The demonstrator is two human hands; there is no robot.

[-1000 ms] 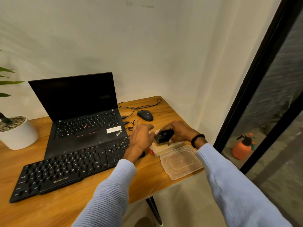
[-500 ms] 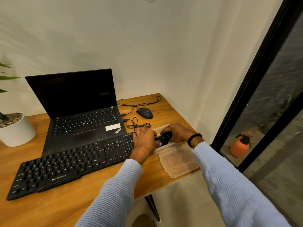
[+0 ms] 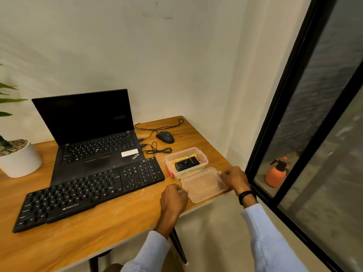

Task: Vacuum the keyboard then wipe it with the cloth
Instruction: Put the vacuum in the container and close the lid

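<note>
The black external keyboard (image 3: 88,191) lies slanted on the wooden desk (image 3: 121,218) in front of the laptop. Right of it stands a clear plastic box (image 3: 204,162) holding the small black vacuum (image 3: 186,163) on top of a yellow cloth (image 3: 194,155). The box's clear lid (image 3: 204,184) lies flat just in front of it, at the desk's edge. My left hand (image 3: 173,197) has curled fingers at the lid's left edge. My right hand (image 3: 233,178) pinches the lid's far right corner.
An open black laptop (image 3: 94,146) sits behind the keyboard, with a wired mouse (image 3: 165,137) and looped cables (image 3: 157,150) to its right. A white plant pot (image 3: 18,160) stands at the left. Past the desk's right edge is a black-framed glass wall (image 3: 290,107).
The black vacuum, held by both hands above the box before, now lies inside it. Both hands have drawn back toward me and taken hold of the lid.
</note>
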